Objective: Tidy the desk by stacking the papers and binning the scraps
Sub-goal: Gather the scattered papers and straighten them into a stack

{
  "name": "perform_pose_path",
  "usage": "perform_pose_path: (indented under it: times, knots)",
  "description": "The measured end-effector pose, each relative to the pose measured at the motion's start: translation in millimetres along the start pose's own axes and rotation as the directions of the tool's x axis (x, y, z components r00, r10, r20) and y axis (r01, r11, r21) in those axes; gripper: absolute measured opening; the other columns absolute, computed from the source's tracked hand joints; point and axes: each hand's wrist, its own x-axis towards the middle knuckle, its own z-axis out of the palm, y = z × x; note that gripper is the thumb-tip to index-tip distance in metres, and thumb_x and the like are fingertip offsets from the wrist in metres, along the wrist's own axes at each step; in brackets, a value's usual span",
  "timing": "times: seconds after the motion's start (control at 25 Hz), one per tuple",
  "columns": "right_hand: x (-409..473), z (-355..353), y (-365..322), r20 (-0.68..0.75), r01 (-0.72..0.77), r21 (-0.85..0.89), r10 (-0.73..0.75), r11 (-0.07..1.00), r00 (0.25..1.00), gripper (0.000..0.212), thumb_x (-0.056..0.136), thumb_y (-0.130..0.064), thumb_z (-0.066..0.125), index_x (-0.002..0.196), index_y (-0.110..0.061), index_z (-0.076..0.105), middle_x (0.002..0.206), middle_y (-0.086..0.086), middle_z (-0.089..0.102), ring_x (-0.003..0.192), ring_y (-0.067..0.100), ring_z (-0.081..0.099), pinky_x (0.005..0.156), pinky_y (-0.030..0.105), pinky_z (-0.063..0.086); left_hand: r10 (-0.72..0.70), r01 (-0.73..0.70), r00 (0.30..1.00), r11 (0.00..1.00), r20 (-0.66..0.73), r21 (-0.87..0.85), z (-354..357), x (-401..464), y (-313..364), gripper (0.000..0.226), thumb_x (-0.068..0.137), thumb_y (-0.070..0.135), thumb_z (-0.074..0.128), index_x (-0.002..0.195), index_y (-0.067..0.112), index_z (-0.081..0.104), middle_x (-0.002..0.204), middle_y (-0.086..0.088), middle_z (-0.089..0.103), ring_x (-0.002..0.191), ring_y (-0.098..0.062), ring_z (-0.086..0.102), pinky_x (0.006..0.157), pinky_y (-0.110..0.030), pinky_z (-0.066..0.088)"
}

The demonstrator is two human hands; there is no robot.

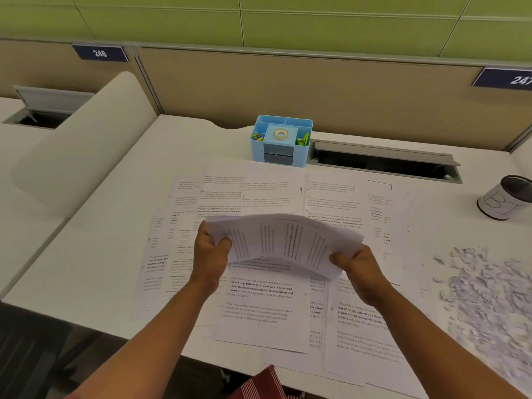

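Both hands hold a bundle of printed sheets [283,240] in the air above the desk, bowed upward in the middle. My left hand [211,254] grips its left edge and my right hand [359,272] grips its right edge. Under the bundle, several more printed pages [259,306] lie spread and overlapping on the white desk [95,269]. A heap of small torn paper scraps [489,295] covers the desk at the right. A small round bin [505,197] with a dark opening and a hand-lettered paper label stands at the far right.
A blue desk organiser [280,141] with a tape roll and green clips stands at the back centre. Beside it is an open cable slot [383,162]. A curved white divider [83,145] rises at the left, and a beige partition [316,93] closes the back.
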Motion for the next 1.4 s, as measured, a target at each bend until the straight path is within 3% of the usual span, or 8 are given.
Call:
perform_pose_path:
  times: [0.16,0.4,0.64,0.8,0.96,1.08,1.28,1.4]
  knots:
    - [-1.2,5.0,7.1,-0.039,-0.028,-0.078,0.025,0.997,0.999,0.029,0.09,0.009,0.059,0.109,-0.01,0.071,0.103,0.011,0.074,0.107,0.034,0.067,0.092,0.049,0.058,-0.041,0.043,0.999,0.998,0.028,-0.055,2.8,-4.0,3.0,0.041,0.092,-0.012,0.044,0.12,0.016,0.058,0.105,-0.003,0.066,0.094,-0.014,0.064,0.062,-0.015,0.053]
    - [-5.7,5.0,-3.9,-0.04,0.033,-0.051,-0.035,0.998,0.999,0.028,0.083,-0.002,0.065,0.103,-0.021,0.071,0.101,0.014,0.073,0.1,0.029,0.068,0.085,0.049,0.059,0.049,-0.061,0.994,0.991,-0.095,-0.121,8.1,-7.6,16.3,0.045,0.089,-0.018,0.037,0.12,0.01,0.053,0.098,0.006,0.059,0.078,0.008,0.061,0.06,-0.009,0.048]
    - [-12.7,10.2,-7.4,-0.014,0.02,-0.149,-0.023,0.989,1.0,0.035,0.094,0.004,0.055,0.098,-0.028,0.067,0.099,0.01,0.07,0.097,0.023,0.064,0.077,0.033,0.056,-0.038,0.029,0.996,0.994,-0.081,-0.109,5.3,-9.5,9.1,0.043,0.09,-0.014,0.036,0.11,0.017,0.058,0.095,0.005,0.062,0.088,-0.011,0.057,0.066,-0.019,0.047]
    - [-11.4,8.9,-10.0,-0.002,0.03,-0.144,-0.031,0.989,1.0,0.034,0.094,0.003,0.058,0.101,-0.03,0.065,0.101,0.007,0.07,0.097,0.018,0.066,0.08,0.036,0.059,-0.009,-0.009,0.993,0.988,-0.118,-0.151,1.2,-6.1,11.4,0.041,0.084,-0.011,0.041,0.107,0.017,0.061,0.092,0.007,0.065,0.082,-0.002,0.062,0.063,-0.017,0.051]
    - [-13.2,11.4,-1.6,0.018,-0.033,-0.189,0.037,0.981,0.999,0.029,0.093,0.004,0.058,0.106,-0.022,0.065,0.103,0.005,0.07,0.105,0.025,0.065,0.084,0.037,0.059,-0.146,0.145,0.989,0.988,-0.029,-0.057,1.8,-10.5,-2.7,0.039,0.087,-0.011,0.042,0.099,0.018,0.064,0.093,0.001,0.068,0.09,-0.018,0.06,0.07,-0.029,0.047]
    - [-12.9,11.9,-6.4,0.019,0.008,-0.176,-0.005,0.984,1.0,0.039,0.092,0.007,0.057,0.099,-0.031,0.064,0.102,0.007,0.07,0.1,0.018,0.065,0.084,0.036,0.058,-0.106,0.098,0.988,0.992,-0.111,-0.08,-1.8,-6.5,-2.2,0.037,0.087,-0.013,0.042,0.102,0.01,0.065,0.094,-0.003,0.068,0.088,-0.017,0.061,0.072,-0.03,0.049]
    - [-11.5,14.0,2.2,0.051,-0.03,-0.2,0.041,0.979,0.998,0.033,0.094,0.0,0.061,0.099,-0.033,0.061,0.104,0.004,0.069,0.105,0.021,0.064,0.082,0.03,0.057,-0.217,0.215,0.976,0.975,0.025,0.065,-4.4,-5.8,-19.6,0.03,0.094,-0.005,0.052,0.114,0.014,0.064,0.102,0.001,0.07,0.098,-0.021,0.065,0.071,-0.024,0.05]
    - [-9.0,14.7,2.2,0.053,-0.005,-0.201,0.016,0.98,0.998,0.035,0.095,0.0,0.06,0.098,-0.035,0.062,0.102,0.003,0.069,0.099,0.016,0.064,0.082,0.031,0.059,-0.175,0.177,0.984,0.981,-0.034,0.078,-8.8,-3.6,-26.6,0.028,0.093,-0.004,0.061,0.115,0.012,0.064,0.104,0.001,0.071,0.097,-0.017,0.067,0.068,-0.018,0.052]
